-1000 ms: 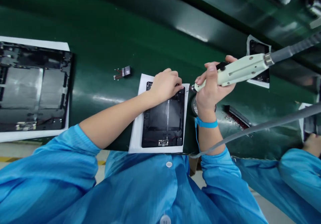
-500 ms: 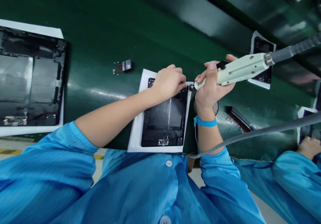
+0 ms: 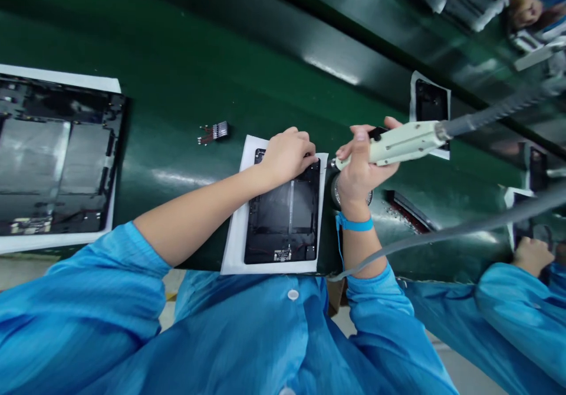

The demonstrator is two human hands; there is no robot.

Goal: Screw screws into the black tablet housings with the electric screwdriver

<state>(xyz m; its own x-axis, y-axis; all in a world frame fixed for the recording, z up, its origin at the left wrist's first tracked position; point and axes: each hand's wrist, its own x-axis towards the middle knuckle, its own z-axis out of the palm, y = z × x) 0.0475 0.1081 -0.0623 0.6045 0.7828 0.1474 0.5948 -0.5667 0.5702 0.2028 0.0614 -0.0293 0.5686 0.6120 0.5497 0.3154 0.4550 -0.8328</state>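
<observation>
You've got your left hand [image 3: 287,158] lying open, fingers curved over the upper end of a thin black rectangular tablet housing [image 3: 283,221], which sits under that palm on a white paper sheet [image 3: 232,236]. It looks light and stiff but fragile, so steady it by its rim. Your right hand [image 3: 361,171] is wrapped firmly round a pale green corded electric screwdriver [image 3: 400,144], its bit [image 3: 336,164] just beside the housing's corner.

A shiny blue antistatic smock [image 3: 247,336] with long sleeves closes with round white buttons [image 3: 292,295]. A bright blue strap [image 3: 354,224] circles the right wrist [image 3: 354,209], trailing a thin blue cord [image 3: 338,247].
</observation>
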